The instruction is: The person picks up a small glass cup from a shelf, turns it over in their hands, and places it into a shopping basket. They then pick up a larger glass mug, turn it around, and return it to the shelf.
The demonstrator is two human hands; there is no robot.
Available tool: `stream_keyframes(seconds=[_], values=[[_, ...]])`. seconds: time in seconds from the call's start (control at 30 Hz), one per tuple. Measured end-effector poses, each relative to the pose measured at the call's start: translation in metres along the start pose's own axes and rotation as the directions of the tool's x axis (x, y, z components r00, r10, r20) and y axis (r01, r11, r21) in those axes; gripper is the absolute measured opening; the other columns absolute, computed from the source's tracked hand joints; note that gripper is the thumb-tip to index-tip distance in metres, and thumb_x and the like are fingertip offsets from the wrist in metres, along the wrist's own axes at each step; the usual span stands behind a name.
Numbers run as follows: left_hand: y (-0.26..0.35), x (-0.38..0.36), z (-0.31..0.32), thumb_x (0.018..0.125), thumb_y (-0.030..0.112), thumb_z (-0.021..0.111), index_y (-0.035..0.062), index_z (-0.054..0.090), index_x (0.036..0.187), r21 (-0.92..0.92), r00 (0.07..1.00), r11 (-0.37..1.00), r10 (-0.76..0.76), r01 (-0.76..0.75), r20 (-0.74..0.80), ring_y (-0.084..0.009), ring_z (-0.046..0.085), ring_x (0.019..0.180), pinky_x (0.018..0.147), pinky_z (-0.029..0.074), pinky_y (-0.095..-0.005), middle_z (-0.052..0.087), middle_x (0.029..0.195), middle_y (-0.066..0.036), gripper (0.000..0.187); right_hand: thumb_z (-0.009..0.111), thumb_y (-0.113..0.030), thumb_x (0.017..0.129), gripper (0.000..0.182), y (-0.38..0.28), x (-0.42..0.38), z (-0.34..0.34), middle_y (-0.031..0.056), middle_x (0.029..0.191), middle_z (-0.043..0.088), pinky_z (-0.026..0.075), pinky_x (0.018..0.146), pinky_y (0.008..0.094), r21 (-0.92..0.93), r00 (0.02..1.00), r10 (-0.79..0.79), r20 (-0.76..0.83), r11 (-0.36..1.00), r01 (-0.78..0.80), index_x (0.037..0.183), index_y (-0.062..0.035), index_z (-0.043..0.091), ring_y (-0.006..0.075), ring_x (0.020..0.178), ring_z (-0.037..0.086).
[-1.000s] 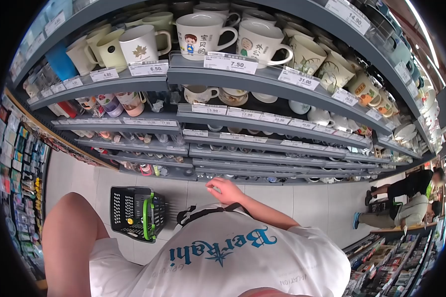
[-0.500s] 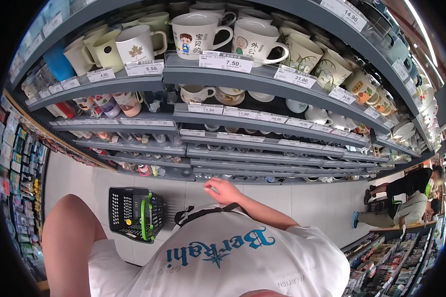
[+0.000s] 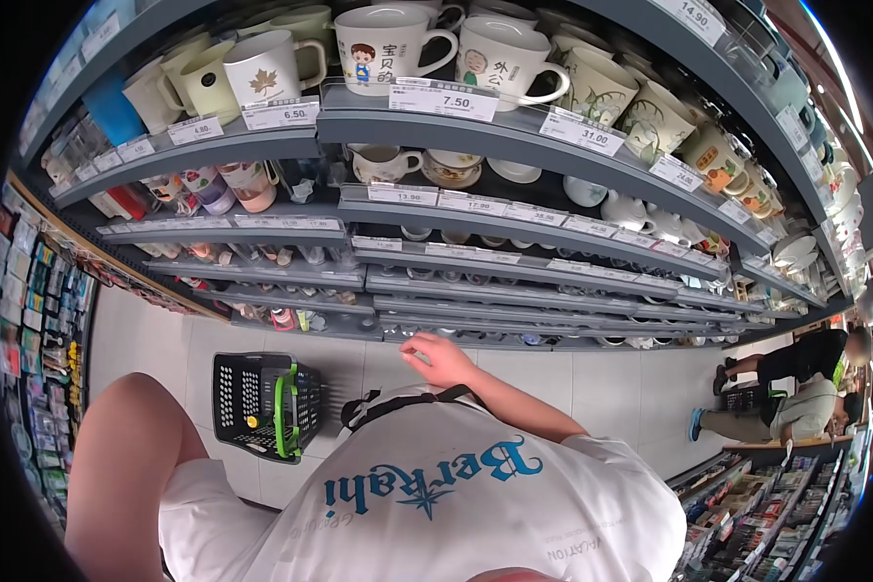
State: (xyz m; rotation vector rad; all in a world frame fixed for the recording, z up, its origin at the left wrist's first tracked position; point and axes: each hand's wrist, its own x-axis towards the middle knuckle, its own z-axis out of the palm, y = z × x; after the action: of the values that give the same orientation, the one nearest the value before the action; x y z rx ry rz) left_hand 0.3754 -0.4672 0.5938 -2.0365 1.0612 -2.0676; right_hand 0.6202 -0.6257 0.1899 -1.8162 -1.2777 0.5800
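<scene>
My right hand (image 3: 440, 361) hangs in front of my waist, its fingers loosely curled with a gap between them. Nothing shows in it. It is nearest to the lower shelves and to the dark strap (image 3: 383, 407) across my white shirt. Of my left arm (image 3: 126, 466), only the bent elbow and the part around it appear at the left; the hand is out of view. A black shopping basket (image 3: 225, 427) with a green handle (image 3: 280, 417) stands on the floor, a small yellow item (image 3: 253, 422) in it.
Ahead, a grey shelf unit (image 3: 417, 128) holds a white mug with a cartoon child (image 3: 364, 60), a maple-leaf mug (image 3: 262, 76) and several other mugs, above price tags (image 3: 443, 100). Two people (image 3: 795, 393) are in the aisle at right. Packaged goods (image 3: 44, 359) line the left.
The shelves and basket sit slightly higher in view. My right hand appears a little higher, still empty. My left elbow has shifted slightly left.
</scene>
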Motion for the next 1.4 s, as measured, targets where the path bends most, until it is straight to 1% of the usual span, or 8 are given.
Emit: stream_keyframes(seconds=[0.8,1.13,1.2,1.27,1.3,1.33,1.37,1.4], values=[[-0.006,0.005,0.027,0.102,0.025,0.037,0.0088,0.059,0.113,-0.059,1.000,0.998,0.007,-0.007,0.003,-0.0170,0.055,0.108,0.088,0.046,-0.0300,0.062,0.116,-0.008,0.029,0.059,-0.022,0.089,0.020,0.008,-0.018,-0.003,0.0123,0.097,0.062,0.050,0.079,0.0378,0.054,0.999,0.039,-0.024,0.998,-0.038,0.099,-0.0045,0.061,0.0288,0.091,0.063],[-0.001,0.007,0.038,0.102,0.025,0.037,0.0092,0.058,0.114,-0.020,0.998,0.999,0.040,-0.041,-0.042,-0.0163,0.055,0.110,0.089,0.046,-0.0291,0.062,0.118,-0.008,0.030,0.059,-0.021,0.089,0.019,0.020,-0.030,-0.015,0.0112,0.097,0.062,0.051,0.079,0.0363,0.055,0.997,0.053,-0.063,0.997,-0.050,0.099,-0.0044,0.061,0.0264,0.089,0.064],[0.002,-0.005,0.045,0.102,0.021,0.037,0.0077,0.058,0.113,-0.092,0.999,0.995,-0.036,0.034,-0.021,-0.0141,0.055,0.096,0.078,0.045,-0.0270,0.061,0.111,-0.005,0.027,0.060,-0.020,0.089,0.019,0.024,-0.035,-0.018,0.0112,0.097,0.062,0.051,0.079,0.0362,0.072,0.995,0.060,-0.085,0.996,-0.053,0.099,-0.0043,0.061,0.0259,0.088,0.064],[0.007,-0.044,0.061,0.098,0.020,0.038,0.0080,0.056,0.103,-0.241,0.969,0.954,-0.211,0.177,-0.125,-0.0176,0.052,0.080,0.064,0.041,-0.0303,0.055,0.097,-0.003,0.022,0.060,-0.019,0.088,0.018,0.028,-0.040,-0.025,0.0115,0.096,0.062,0.051,0.077,0.0365,0.065,0.990,0.068,-0.120,0.996,-0.061,0.099,-0.0041,0.061,0.0261,0.087,0.064],[0.010,-0.076,0.076,0.095,0.023,0.039,0.0097,0.055,0.095,-0.332,0.919,0.915,-0.316,0.229,-0.237,-0.0233,0.049,0.077,0.061,0.038,-0.0358,0.050,0.089,-0.004,0.021,0.060,-0.019,0.088,0.018,0.028,-0.043,-0.029,0.0115,0.096,0.062,0.051,0.077,0.0365,0.078,0.990,0.072,-0.125,0.995,-0.063,0.099,-0.0041,0.061,0.0261,0.087,0.064],[0.015,-0.098,0.090,0.097,0.026,0.041,0.0094,0.055,0.092,-0.175,0.912,0.906,-0.403,0.386,-0.075,-0.0236,0.052,0.076,0.060,0.041,-0.0353,0.054,0.086,-0.005,0.022,0.060,-0.017,0.088,0.017,0.028,-0.046,-0.034,0.0118,0.095,0.063,0.051,0.076,0.0368,0.073,0.985,0.073,-0.156,0.995,-0.062,0.099,-0.0041,0.062,0.0266,0.086,0.065],[0.025,-0.122,0.103,0.094,0.024,0.050,0.0085,0.057,0.092,-0.162,0.826,0.813,-0.564,0.559,0.021,-0.0246,0.056,0.073,0.063,0.045,-0.0347,0.056,0.085,-0.007,0.017,0.061,-0.016,0.088,0.016,0.028,-0.049,-0.040,0.0121,0.094,0.063,0.051,0.075,0.0372,0.064,0.979,0.074,-0.189,0.996,-0.063,0.099,-0.0040,0.062,0.0270,0.085,0.065],[0.033,-0.135,0.123,0.092,0.016,0.044,0.0031,0.057,0.090,-0.148,0.752,0.738,-0.636,0.658,0.173,-0.0264,0.055,0.073,0.062,0.045,-0.0357,0.058,0.084,-0.012,0.018,0.061,-0.013,0.087,0.014,0.031,-0.052,-0.045,0.0122,0.092,0.063,0.051,0.074,0.0376,0.063,0.968,0.057,-0.244,0.997,-0.043,0.097,-0.0042,0.063,0.0293,0.083,0.064]])
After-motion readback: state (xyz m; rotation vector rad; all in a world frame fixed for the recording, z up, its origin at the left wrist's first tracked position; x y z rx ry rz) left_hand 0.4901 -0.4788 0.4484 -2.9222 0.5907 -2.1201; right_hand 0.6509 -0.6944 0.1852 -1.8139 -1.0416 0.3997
